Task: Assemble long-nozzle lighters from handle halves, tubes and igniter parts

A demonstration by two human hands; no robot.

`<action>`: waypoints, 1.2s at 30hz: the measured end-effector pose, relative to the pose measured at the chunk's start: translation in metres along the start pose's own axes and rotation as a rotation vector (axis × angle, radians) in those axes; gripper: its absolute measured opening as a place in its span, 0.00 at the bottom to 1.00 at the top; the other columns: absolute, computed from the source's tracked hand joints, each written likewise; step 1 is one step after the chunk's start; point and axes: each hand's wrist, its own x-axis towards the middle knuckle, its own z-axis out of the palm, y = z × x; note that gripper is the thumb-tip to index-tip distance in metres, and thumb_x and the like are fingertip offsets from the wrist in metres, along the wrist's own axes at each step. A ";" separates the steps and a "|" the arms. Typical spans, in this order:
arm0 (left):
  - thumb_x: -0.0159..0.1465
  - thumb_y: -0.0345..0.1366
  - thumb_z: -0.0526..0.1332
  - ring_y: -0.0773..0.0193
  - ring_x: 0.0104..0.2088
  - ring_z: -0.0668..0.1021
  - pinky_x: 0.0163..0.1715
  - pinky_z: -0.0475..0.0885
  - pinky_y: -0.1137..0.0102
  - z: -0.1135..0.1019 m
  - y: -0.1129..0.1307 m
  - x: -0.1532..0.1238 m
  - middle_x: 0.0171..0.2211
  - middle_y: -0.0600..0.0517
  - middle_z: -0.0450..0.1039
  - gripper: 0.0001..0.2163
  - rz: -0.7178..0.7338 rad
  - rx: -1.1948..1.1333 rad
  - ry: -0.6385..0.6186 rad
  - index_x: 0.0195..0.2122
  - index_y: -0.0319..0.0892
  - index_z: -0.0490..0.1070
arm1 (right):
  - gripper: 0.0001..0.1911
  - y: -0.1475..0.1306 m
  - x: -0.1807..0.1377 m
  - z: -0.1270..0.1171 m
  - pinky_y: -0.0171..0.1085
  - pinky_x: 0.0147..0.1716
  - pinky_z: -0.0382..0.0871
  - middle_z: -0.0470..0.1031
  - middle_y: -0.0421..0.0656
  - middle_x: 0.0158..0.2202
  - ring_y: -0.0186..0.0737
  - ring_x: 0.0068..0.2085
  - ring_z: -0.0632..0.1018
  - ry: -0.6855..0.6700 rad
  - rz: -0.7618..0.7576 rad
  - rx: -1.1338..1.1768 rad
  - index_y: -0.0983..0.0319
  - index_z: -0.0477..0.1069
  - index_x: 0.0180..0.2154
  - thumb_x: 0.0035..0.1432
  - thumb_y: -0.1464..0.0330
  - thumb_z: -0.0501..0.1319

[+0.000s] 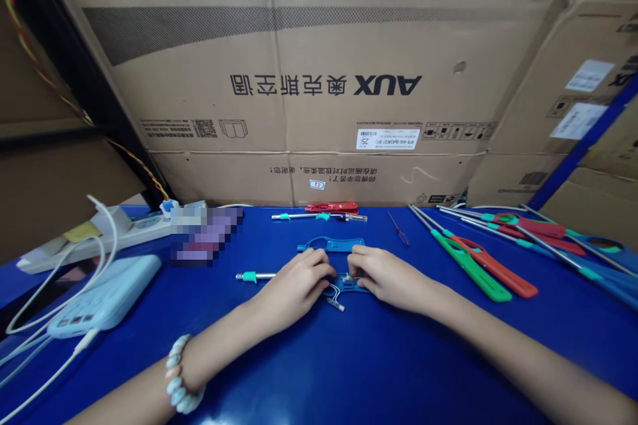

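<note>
Between my hands on the blue table lies a blue lighter casing half, with a small whitish part inside it. My left hand is closed at the left end of this casing. White wires come from under its fingers to a small clear-ended piece. A metal lighter tube with a teal collar reaches out to the left beneath that hand. My right hand is pinched over the casing's right part; its fingertips hide what they hold. Just behind lies the other blue casing half, with a finger loop.
Farther back are another metal tube with teal parts, a red casing and a screwdriver. Green and orange long lighters lie right, beside several others. At left are a power bank, cables and a power strip. Cardboard stands behind.
</note>
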 end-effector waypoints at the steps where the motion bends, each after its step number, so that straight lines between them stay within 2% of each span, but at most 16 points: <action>1: 0.66 0.26 0.53 0.61 0.41 0.70 0.43 0.67 0.65 -0.004 -0.004 0.000 0.40 0.49 0.67 0.09 0.006 -0.032 0.025 0.43 0.42 0.70 | 0.09 0.000 0.000 -0.001 0.32 0.33 0.62 0.69 0.41 0.35 0.35 0.34 0.71 -0.004 0.005 0.008 0.63 0.66 0.32 0.52 0.82 0.58; 3: 0.65 0.26 0.53 0.60 0.43 0.70 0.44 0.67 0.64 -0.015 -0.011 0.000 0.41 0.49 0.67 0.09 -0.002 -0.058 0.074 0.43 0.42 0.70 | 0.10 0.002 -0.001 -0.001 0.32 0.33 0.62 0.69 0.41 0.35 0.35 0.34 0.71 -0.008 0.011 0.016 0.63 0.66 0.32 0.52 0.82 0.58; 5: 0.65 0.26 0.54 0.60 0.42 0.71 0.44 0.67 0.64 -0.027 -0.017 -0.001 0.40 0.50 0.68 0.09 -0.005 -0.067 0.062 0.41 0.41 0.70 | 0.10 0.004 -0.002 -0.002 0.32 0.33 0.62 0.70 0.41 0.35 0.35 0.34 0.71 -0.008 0.012 0.026 0.63 0.65 0.33 0.52 0.82 0.58; 11: 0.61 0.25 0.59 0.63 0.37 0.75 0.37 0.68 0.70 -0.051 -0.018 -0.009 0.36 0.52 0.72 0.07 0.013 -0.077 -0.196 0.36 0.42 0.73 | 0.11 0.004 -0.004 -0.009 0.33 0.34 0.63 0.71 0.41 0.38 0.37 0.36 0.72 -0.010 0.026 0.026 0.62 0.64 0.37 0.52 0.79 0.61; 15: 0.58 0.25 0.63 0.62 0.39 0.76 0.38 0.68 0.71 -0.048 -0.013 -0.011 0.36 0.53 0.73 0.08 0.058 -0.041 -0.254 0.38 0.43 0.73 | 0.02 -0.013 -0.007 -0.011 0.35 0.35 0.64 0.71 0.41 0.37 0.38 0.36 0.73 0.010 0.024 -0.045 0.61 0.66 0.35 0.59 0.73 0.59; 16: 0.57 0.25 0.64 0.61 0.39 0.76 0.38 0.68 0.70 -0.046 -0.012 -0.011 0.36 0.53 0.72 0.09 0.068 -0.019 -0.254 0.38 0.43 0.73 | 0.01 -0.018 -0.007 -0.010 0.35 0.35 0.65 0.71 0.42 0.37 0.39 0.36 0.73 -0.004 0.009 -0.056 0.61 0.67 0.34 0.59 0.71 0.59; 22: 0.54 0.25 0.68 0.60 0.40 0.75 0.39 0.65 0.68 -0.039 -0.011 -0.009 0.35 0.54 0.71 0.10 0.113 0.072 -0.264 0.36 0.43 0.73 | 0.09 -0.036 -0.006 0.007 0.39 0.37 0.67 0.71 0.45 0.37 0.45 0.39 0.74 -0.067 -0.021 -0.192 0.63 0.69 0.33 0.56 0.64 0.64; 27: 0.54 0.24 0.68 0.60 0.39 0.75 0.39 0.65 0.68 -0.037 -0.013 -0.009 0.34 0.54 0.72 0.08 0.102 0.079 -0.286 0.33 0.42 0.73 | 0.04 -0.037 -0.005 0.012 0.39 0.38 0.67 0.72 0.45 0.37 0.44 0.40 0.74 -0.053 -0.056 -0.212 0.63 0.69 0.33 0.59 0.68 0.60; 30: 0.56 0.25 0.67 0.61 0.39 0.75 0.39 0.65 0.69 -0.039 -0.014 -0.009 0.34 0.54 0.72 0.07 0.112 0.056 -0.266 0.33 0.42 0.73 | 0.04 -0.036 -0.006 0.008 0.38 0.36 0.66 0.71 0.44 0.35 0.42 0.37 0.73 -0.002 -0.065 -0.195 0.63 0.68 0.32 0.59 0.70 0.58; 33: 0.58 0.27 0.66 0.62 0.40 0.73 0.41 0.65 0.69 -0.041 -0.015 -0.007 0.35 0.54 0.71 0.05 0.120 0.016 -0.206 0.34 0.41 0.72 | 0.04 -0.033 -0.005 0.002 0.37 0.34 0.65 0.70 0.43 0.34 0.39 0.34 0.72 0.052 -0.051 -0.179 0.63 0.67 0.32 0.59 0.73 0.55; 36: 0.60 0.27 0.64 0.62 0.44 0.72 0.47 0.64 0.68 -0.038 -0.018 -0.005 0.40 0.52 0.69 0.04 0.111 -0.061 -0.135 0.35 0.41 0.71 | 0.04 -0.027 -0.004 0.001 0.36 0.34 0.64 0.69 0.42 0.35 0.38 0.33 0.71 0.088 -0.030 -0.163 0.63 0.66 0.33 0.58 0.74 0.54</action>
